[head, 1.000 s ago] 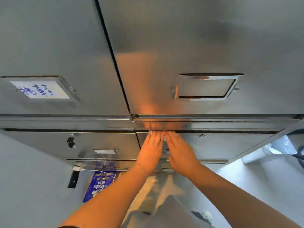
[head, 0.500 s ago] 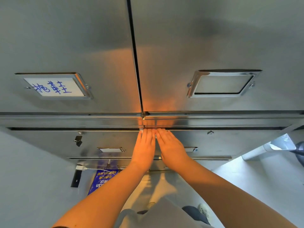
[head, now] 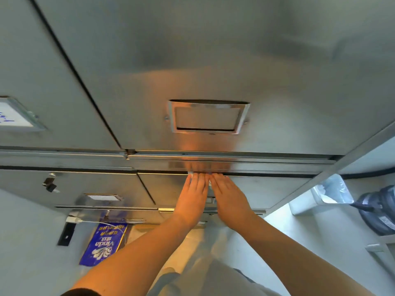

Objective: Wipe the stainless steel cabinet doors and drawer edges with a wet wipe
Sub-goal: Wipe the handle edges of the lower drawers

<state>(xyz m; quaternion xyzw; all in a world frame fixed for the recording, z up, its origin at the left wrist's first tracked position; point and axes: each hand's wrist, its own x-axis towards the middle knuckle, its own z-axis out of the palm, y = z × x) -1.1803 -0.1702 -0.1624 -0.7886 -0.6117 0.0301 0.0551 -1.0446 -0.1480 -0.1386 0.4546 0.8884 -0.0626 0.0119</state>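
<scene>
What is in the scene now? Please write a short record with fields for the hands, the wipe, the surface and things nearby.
left hand: flat, fingers straight, fingertips at the top edge of the drawer
right hand: flat, close beside the left hand, fingertips at the same edge
wipe: white, mostly hidden under the left fingertips
door: steel, above the hands, with a recessed handle
nearby: blue pack low left; lock on the left drawer

Pale floor (head: 310, 236), blue tissue pack (head: 102, 244)
</scene>
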